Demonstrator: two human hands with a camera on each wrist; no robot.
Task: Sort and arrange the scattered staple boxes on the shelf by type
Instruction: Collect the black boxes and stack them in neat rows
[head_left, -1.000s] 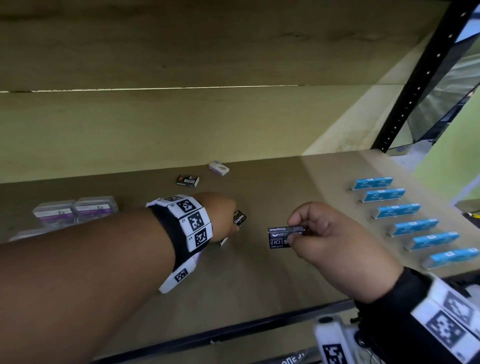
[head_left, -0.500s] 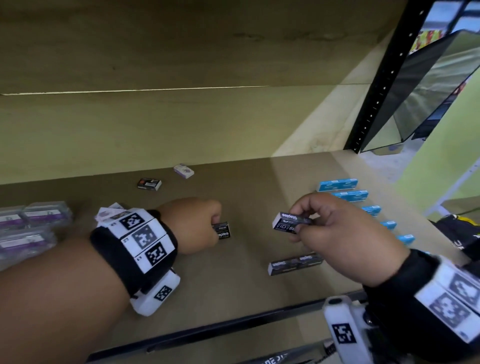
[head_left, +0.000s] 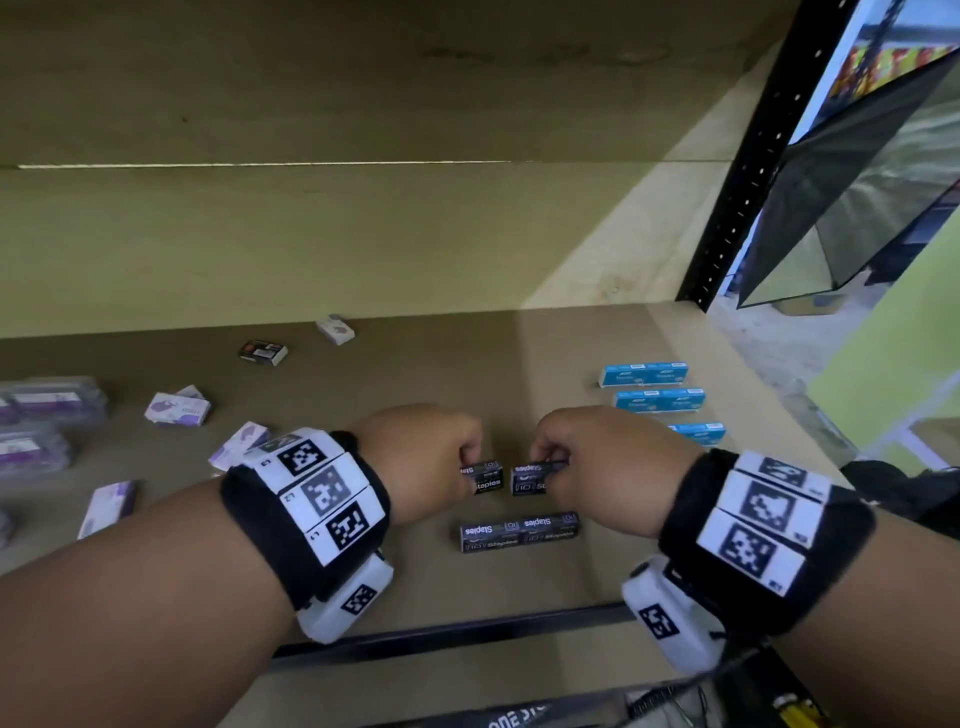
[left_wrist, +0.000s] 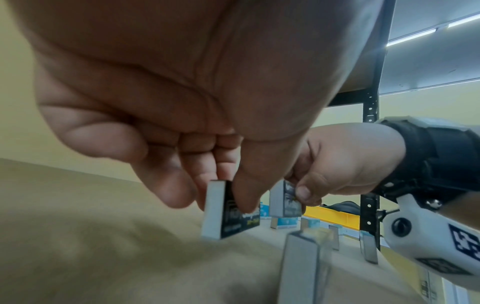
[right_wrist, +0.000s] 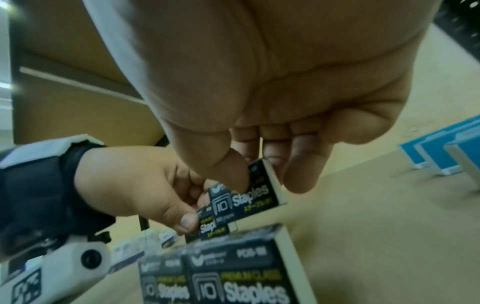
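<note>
My left hand (head_left: 462, 460) pinches a small black staple box (head_left: 487, 476) between thumb and fingers; the left wrist view shows it (left_wrist: 233, 214) upright over the shelf board. My right hand (head_left: 545, 462) pinches a second black staple box (head_left: 529, 478) just to the right, seen closer in the right wrist view (right_wrist: 244, 195). The two held boxes sit almost end to end. In front of them two black staple boxes (head_left: 519, 531) lie in a row on the shelf. Blue staple boxes (head_left: 644, 374) stand in a column at the right.
Purple-and-white boxes (head_left: 177, 409) lie scattered at the left, with clear-wrapped purple packs (head_left: 52, 408) at the far left. A lone black box (head_left: 263, 352) and a white box (head_left: 335, 329) sit near the back wall. A black shelf post (head_left: 748, 171) rises at the right.
Both hands have come together at the shelf's middle, each carrying its black box, and lowered them behind the two boxes lying in a row. The view has tilted down and right.
</note>
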